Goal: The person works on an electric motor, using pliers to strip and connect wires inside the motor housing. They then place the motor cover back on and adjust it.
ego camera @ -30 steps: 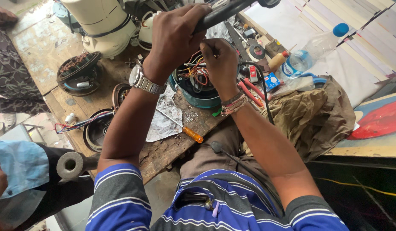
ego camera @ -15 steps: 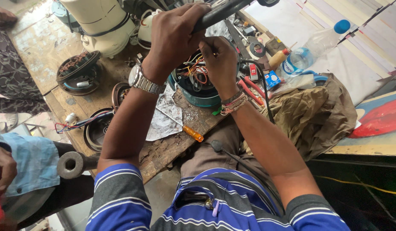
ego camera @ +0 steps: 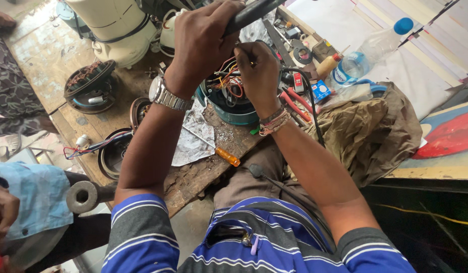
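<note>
Quick count of what's on the worktop point(ego camera: 203, 174): one teal motor housing point(ego camera: 234, 108), one plastic bottle point(ego camera: 362, 58) with a blue cap, one orange-handled screwdriver point(ego camera: 221, 151), one pair of red pliers point(ego camera: 294, 103), two dark round motor parts point(ego camera: 90, 86) point(ego camera: 112, 154), one wristwatch point(ego camera: 165, 95).

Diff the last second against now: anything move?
Hardly anything. The left hand still grips the dark tool handle, and the right hand stays at the wires in the teal motor housing. At lower left, the other person's blue-clad body has shifted and their hand now sits at the frame edge. The orange-handled screwdriver and plastic bottle lie unchanged.
</note>
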